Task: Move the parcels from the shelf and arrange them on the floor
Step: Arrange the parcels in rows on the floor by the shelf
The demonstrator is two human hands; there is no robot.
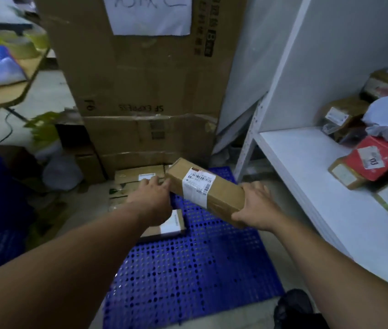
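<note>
I have the long brown parcel [206, 189] between both hands, over the far part of the blue perforated mat [188, 269] on the floor. It lies crosswise in front of me and slanted, its left end farther away than its right end, with the white shipping label facing up near the middle.

My right hand [257, 207] grips the right end. The thumb is on the near side and the fingers wrap over the top and far side, so the parcel runs out leftward from that palm. My left hand [151, 200] reaches to the opposite end, and its fingertips meet the lower left corner of the box. I cannot tell whether those fingers hook round the end or only press against it. I also cannot tell whether the underside touches the mat.

Just beyond my left hand, at the mat's far left corner, flat parcels [138, 174] already lie side by side. Another labelled parcel [172, 225] sits on the mat's left edge, partly hidden under my left wrist. The held parcel's left end is just beside these.

To my right stands the white shelf [318, 186]. A red parcel [378, 160] and several brown and grey ones are bunched toward its back right. Tall cardboard cartons [140, 79] stand behind the mat's far edge.
</note>
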